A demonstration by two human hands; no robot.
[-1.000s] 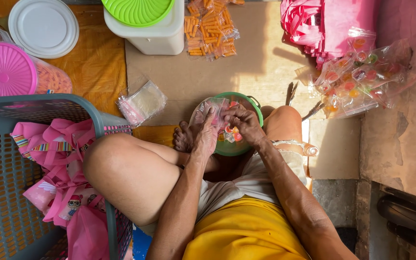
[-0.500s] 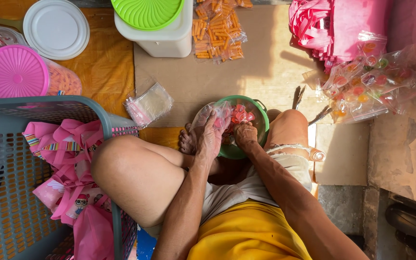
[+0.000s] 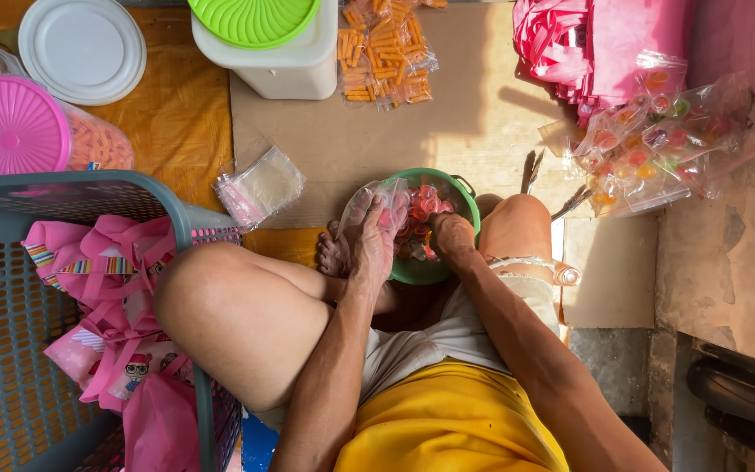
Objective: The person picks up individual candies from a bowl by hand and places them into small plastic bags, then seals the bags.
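Head view, looking straight down, I see the person sitting cross-legged on a sheet of brown cardboard (image 3: 447,131) with a round green plastic bowl (image 3: 467,188) just in front of the feet, filled with small red and pink wrapped sweets (image 3: 425,205). The left hand (image 3: 370,245) is curled around a small clear plastic bag (image 3: 377,197), fingers closed on its lower part, the bag's mouth pointing away from the body and leaning over the bowl's left rim. The bag's long axis runs roughly from the wrist out toward the top of the picture. The right hand (image 3: 452,234) rests in the near side of the bowl, fingers bent down among the sweets; I cannot tell whether it has closed on any, since the knuckles hide the fingertips. The relation that matters: the bag's opening lies just up and to the left of the right hand, close beside it, so the right hand is the one nearer the sweets and the left the one nearer the bag.

Around them: a grey plastic laundry basket (image 3: 10,350) holding pink printed bags on the left, a flat stack of empty clear bags (image 3: 259,188) on the cardboard, and filled clear packets of coloured sweets (image 3: 657,149) well apart to the right.
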